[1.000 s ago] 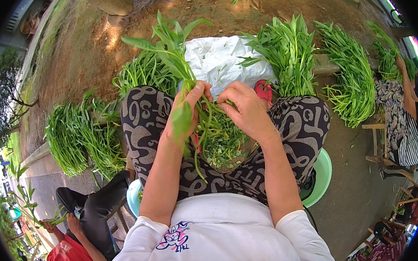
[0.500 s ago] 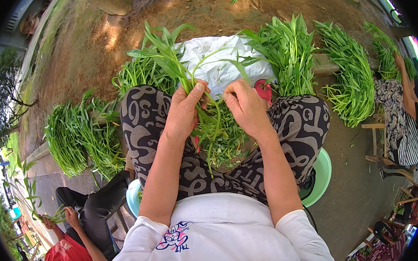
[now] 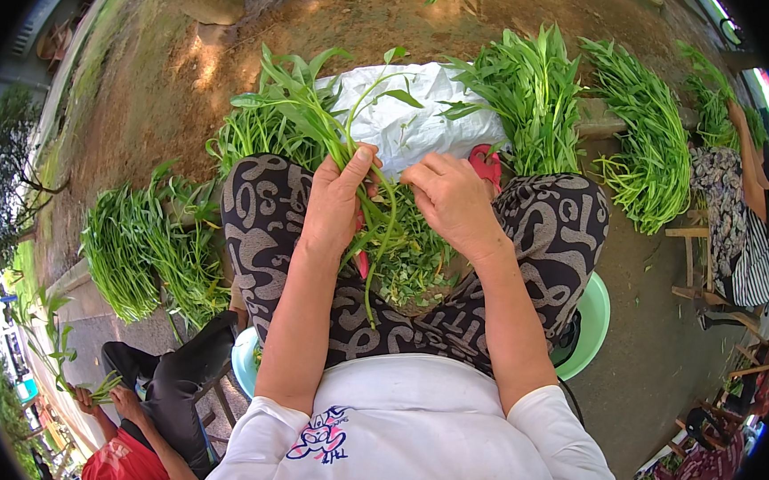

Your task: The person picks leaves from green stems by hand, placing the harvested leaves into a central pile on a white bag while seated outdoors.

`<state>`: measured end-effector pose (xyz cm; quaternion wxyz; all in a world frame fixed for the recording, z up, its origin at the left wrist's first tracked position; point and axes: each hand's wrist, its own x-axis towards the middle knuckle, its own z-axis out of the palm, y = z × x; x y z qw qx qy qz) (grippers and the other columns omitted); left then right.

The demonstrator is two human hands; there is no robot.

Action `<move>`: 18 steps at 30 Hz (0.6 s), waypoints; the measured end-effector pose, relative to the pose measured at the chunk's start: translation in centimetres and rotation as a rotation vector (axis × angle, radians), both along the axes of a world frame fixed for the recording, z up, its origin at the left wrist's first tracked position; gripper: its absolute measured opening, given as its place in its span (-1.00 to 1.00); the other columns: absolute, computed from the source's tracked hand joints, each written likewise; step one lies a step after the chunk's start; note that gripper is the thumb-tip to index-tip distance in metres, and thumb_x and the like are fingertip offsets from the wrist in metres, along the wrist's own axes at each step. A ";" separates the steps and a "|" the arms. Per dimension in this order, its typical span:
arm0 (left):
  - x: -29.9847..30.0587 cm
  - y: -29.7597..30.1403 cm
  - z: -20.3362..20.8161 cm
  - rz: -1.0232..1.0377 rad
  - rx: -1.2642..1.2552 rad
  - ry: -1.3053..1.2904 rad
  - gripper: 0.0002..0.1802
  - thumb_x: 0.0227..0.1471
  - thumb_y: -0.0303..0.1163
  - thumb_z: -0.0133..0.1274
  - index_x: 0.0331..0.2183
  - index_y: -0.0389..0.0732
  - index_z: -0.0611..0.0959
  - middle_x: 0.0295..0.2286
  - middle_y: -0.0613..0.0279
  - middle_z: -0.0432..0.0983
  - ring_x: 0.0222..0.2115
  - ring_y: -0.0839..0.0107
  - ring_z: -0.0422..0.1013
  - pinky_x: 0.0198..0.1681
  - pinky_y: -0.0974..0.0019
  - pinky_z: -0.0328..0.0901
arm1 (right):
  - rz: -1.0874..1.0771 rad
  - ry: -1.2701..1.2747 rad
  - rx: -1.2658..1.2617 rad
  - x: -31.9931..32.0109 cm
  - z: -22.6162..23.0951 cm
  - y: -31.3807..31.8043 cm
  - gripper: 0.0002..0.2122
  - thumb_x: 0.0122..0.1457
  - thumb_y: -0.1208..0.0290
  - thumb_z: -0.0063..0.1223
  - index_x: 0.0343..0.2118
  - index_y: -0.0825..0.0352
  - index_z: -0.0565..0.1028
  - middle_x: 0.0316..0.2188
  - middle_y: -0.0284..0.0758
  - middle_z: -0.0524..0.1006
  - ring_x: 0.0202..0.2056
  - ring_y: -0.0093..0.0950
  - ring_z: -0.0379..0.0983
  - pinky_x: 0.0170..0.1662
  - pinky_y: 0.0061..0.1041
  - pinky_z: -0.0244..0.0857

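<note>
My left hand is closed around a small bunch of water spinach, its leafy tops pointing up and away from me. One long stem hangs from this fist, curving down between my knees. Close by on the right, my right hand has thumb and fingers pinched together; whatever is between them is too small or hidden to make out. Beneath both hands lies a heap of loose green leaves and trimmings. A white woven sack is spread just beyond my hands.
Water spinach bundles lie beyond my right knee, with more at left. A pale green basin and a light blue one flank me. A person in a red shirt holds stems at lower left; another sits far right.
My right hand has shifted slightly left toward the bunch, and the blurred leaf above it is gone from there. The hanging stem has swung a little left.
</note>
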<state>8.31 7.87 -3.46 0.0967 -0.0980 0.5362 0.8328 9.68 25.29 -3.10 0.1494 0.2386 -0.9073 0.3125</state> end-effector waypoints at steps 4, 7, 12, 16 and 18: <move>0.0 -0.1 -0.3 -0.020 0.007 0.000 -0.83 0.13 -0.31 0.03 -0.32 -0.21 0.55 -0.47 0.36 0.43 -0.53 0.56 0.29 -0.45 0.46 0.24 | 0.003 -0.032 0.024 0.2 0.5 -0.1 -0.89 -0.07 0.56 0.08 -0.45 0.23 0.44 -0.53 -0.38 0.36 -0.43 -0.34 0.41 -0.35 -0.36 0.26; 0.1 -0.1 -0.3 -0.036 0.015 -0.002 -0.83 0.13 -0.31 0.03 -0.31 -0.21 0.55 -0.47 0.36 0.43 -0.53 0.56 0.29 -0.45 0.46 0.24 | -0.013 -0.035 0.041 0.2 0.6 0.0 -0.91 -0.04 0.54 0.06 -0.44 0.24 0.44 -0.54 -0.38 0.37 -0.44 -0.35 0.42 -0.37 -0.36 0.26; 0.0 0.0 -0.1 -0.035 0.006 -0.003 -0.82 0.13 -0.31 0.04 -0.31 -0.22 0.55 -0.46 0.36 0.43 -0.52 0.56 0.30 -0.44 0.46 0.24 | -0.110 -0.077 -0.082 -0.2 -0.1 0.1 -0.88 0.00 0.53 0.05 -0.37 0.22 0.49 -0.42 -0.36 0.45 -0.37 -0.31 0.44 -0.35 -0.35 0.30; 0.1 -0.1 -0.2 -0.031 0.016 0.002 -0.82 0.13 -0.31 0.04 -0.30 -0.22 0.55 -0.45 0.36 0.44 -0.51 0.56 0.30 -0.44 0.46 0.24 | -0.065 -0.085 -0.157 0.0 0.5 -0.1 -0.82 -0.02 0.56 0.10 -0.31 0.22 0.50 -0.27 -0.34 0.48 -0.30 -0.31 0.46 -0.30 -0.37 0.34; 0.1 -0.2 -0.4 -0.031 0.019 0.006 -0.82 0.13 -0.31 0.04 -0.29 -0.22 0.55 -0.44 0.36 0.44 -0.51 0.57 0.30 -0.44 0.46 0.24 | -0.007 -0.040 -0.218 0.0 0.9 -0.4 -0.80 -0.05 0.57 0.12 -0.31 0.22 0.50 -0.25 -0.35 0.48 -0.27 -0.33 0.47 -0.28 -0.40 0.36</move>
